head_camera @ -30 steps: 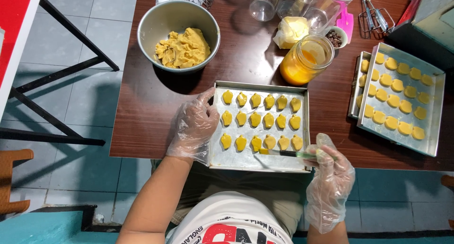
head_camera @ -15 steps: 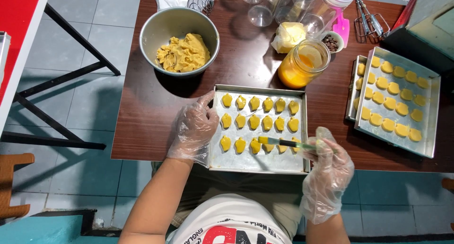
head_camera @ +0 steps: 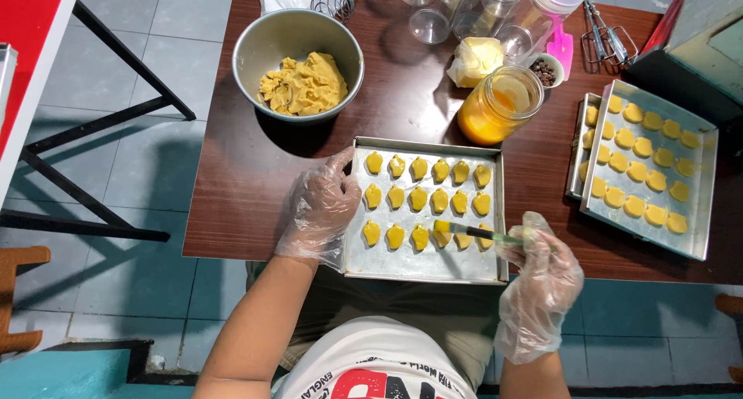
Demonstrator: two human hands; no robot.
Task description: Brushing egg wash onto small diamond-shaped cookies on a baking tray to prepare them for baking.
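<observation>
**Brush working the front row, tray hanging over the table edge**

The right hand (head_camera: 539,279), gloved in loose clear plastic, is gripping the handle of a small pastry brush (head_camera: 474,231), and its bristle tip is touching a piece in the front row of yellow dough pieces (head_camera: 427,200). The left hand (head_camera: 323,205), gloved too, is lying open and flat on the left rim of the baking tray (head_camera: 422,266), pressing rather than clutching. That tray is sitting on the dark wooden table (head_camera: 240,205) right in front of the person, its near edge level with or slightly past the table's edge.

What could go wrong? In my judgement, a firm stroke could be denting or smearing the soft shapes, and too wet a brush could be pooling glaze on the metal between pieces. If the left hand lets up, the tray could be sliding toward the lap. The baggy glove on the right hand could also be dragging across the neighbouring pieces.

The jar of orange liquid (head_camera: 499,105) is standing just beyond the tray's far right corner, and the metal bowl of dough (head_camera: 298,62) further back to the left. A second tray of round pieces (head_camera: 646,167) is resting on the right.

Compared with half a second ago, the brush has been moving rightward along the same front row, from around the third piece to the fourth; the left hand has been keeping its place on the rim.
</observation>
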